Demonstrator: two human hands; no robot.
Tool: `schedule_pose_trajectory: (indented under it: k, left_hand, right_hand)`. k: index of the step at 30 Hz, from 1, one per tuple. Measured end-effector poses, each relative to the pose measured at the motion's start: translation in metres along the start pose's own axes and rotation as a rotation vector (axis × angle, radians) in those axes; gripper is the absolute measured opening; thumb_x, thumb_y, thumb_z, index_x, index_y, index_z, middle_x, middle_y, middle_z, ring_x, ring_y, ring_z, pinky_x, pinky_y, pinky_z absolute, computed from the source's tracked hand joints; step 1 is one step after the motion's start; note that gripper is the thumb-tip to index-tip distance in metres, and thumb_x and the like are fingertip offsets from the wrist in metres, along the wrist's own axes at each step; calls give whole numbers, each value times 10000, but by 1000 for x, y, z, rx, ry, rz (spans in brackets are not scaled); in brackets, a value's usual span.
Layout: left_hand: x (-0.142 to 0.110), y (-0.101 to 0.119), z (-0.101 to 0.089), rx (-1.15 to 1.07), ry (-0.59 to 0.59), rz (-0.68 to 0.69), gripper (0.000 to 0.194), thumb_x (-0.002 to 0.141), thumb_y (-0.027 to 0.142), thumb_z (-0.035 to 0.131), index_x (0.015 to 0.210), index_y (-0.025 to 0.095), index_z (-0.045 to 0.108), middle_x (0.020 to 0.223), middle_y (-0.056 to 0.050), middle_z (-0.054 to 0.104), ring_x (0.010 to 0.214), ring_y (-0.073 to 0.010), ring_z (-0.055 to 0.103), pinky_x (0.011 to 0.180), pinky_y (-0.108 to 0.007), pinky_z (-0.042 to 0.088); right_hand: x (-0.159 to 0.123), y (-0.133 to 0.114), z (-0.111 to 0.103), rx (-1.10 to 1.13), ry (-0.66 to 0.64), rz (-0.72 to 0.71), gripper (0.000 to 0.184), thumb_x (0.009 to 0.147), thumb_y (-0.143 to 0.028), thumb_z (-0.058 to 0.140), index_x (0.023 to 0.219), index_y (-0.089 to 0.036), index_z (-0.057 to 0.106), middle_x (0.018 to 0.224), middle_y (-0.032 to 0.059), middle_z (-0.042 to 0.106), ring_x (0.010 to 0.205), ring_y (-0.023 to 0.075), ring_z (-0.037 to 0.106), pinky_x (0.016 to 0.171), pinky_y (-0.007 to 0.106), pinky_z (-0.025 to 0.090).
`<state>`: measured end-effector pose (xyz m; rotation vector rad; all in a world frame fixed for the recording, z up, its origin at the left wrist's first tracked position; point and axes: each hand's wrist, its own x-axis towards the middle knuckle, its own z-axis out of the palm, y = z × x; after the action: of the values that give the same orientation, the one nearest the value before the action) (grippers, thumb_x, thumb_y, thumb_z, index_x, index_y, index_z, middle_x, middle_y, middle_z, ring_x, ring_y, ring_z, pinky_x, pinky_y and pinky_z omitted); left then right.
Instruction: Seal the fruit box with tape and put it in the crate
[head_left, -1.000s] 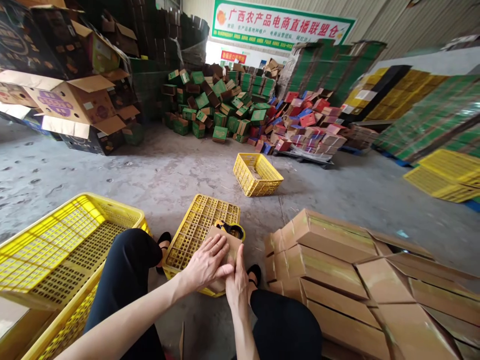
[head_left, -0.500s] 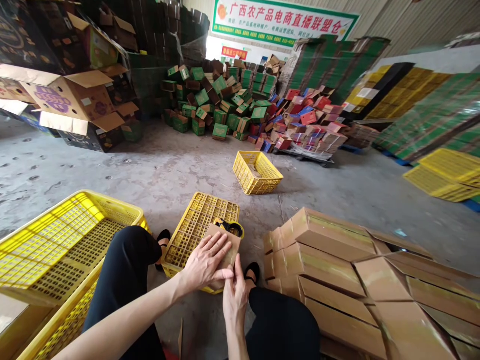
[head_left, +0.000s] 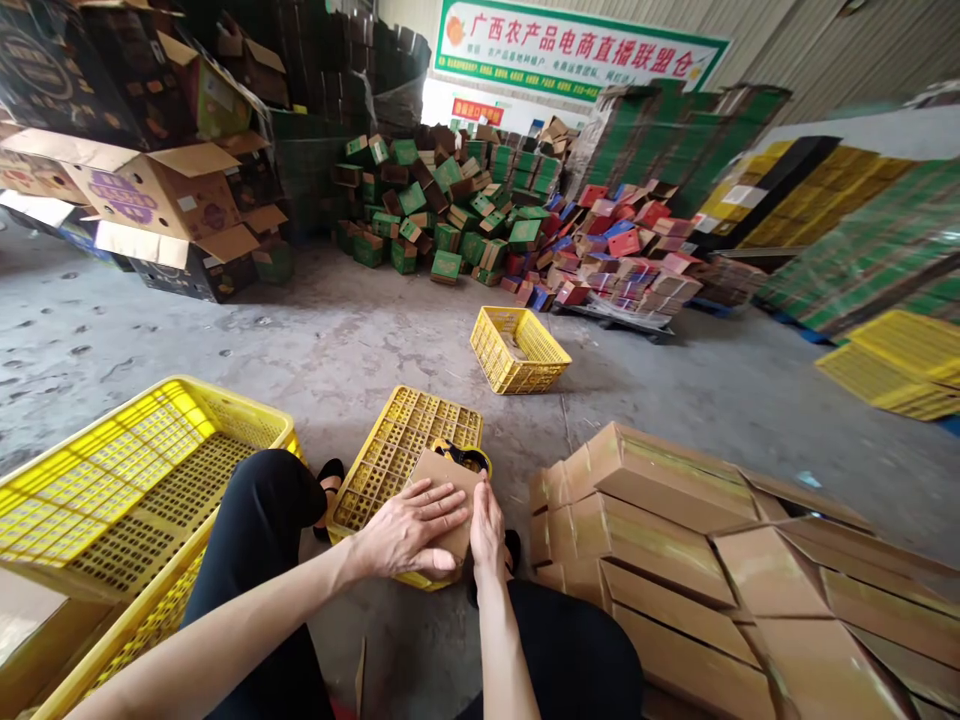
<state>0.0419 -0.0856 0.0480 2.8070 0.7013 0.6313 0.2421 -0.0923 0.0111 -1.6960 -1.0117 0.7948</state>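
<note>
A small brown cardboard box (head_left: 441, 470) rests on an upturned yellow plastic crate (head_left: 382, 440) between my knees. My left hand (head_left: 412, 530) lies flat across the top of the box, its fingers stretched out and the thumb apart. Against the right side of the box, my right hand (head_left: 487, 525) stands on edge with straight fingers. Just beyond the box, on the crate, is a black and yellow tool (head_left: 465, 456) that looks like a tape dispenser; the box and hands partly hide it.
Taped cardboard boxes (head_left: 660, 540) are stacked at my right. A large yellow crate (head_left: 150, 480) stands at my left, and a smaller yellow crate (head_left: 517, 350) sits on the floor ahead. Farther back lie heaped green boxes (head_left: 450, 220) and red and blue boxes (head_left: 615, 245).
My right hand has moved up along the box's right side, its fingers now straight against it. My left hand has shifted slightly down over the top. The view has turned slightly left.
</note>
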Motion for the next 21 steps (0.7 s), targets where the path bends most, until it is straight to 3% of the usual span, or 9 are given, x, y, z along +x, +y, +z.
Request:
schedule_pose_trajectory:
  k: [7,14,18,21]
  left_hand:
    - [2,9,11,124,67,-78,974,957,847,273,1667,181,318,1670,-113,412,1587,-285,325,1308,-465,236]
    - [3,16,15,176,92,-120,1021,946,863,210,1652,139,346,1679,-129,388,1580,-284,341,1310,-457,224]
    - [4,19,15,175,92,-141,1043,939,871,189,1648,123,350,1679,-135,383,1577,-286,347,1315,-463,200]
    - [4,19,15,172,85,-144,1051,934,876,188,1650,123,344,1683,-136,373,1577,-290,345,1313,-463,199]
  right_hand:
    - [-18,17,6,121,-19,-23,1006,917,-850,375,1643,-154,384,1712,112,337,1601,264,314,1302,466,283]
    - [-58,7,0,125,-72,-5,846,1007,-740,358,1668,-214,330,1702,81,373,1565,261,391,1252,443,372]
    - [-72,-2,-2,126,-107,50,787,1037,-665,368,1681,-219,293,1681,77,417,1537,281,441,1198,420,445]
    - [-79,-1,-1,135,-78,13,741,1051,-604,374,1672,-204,325,1664,89,450,1522,302,461,1165,417,472]
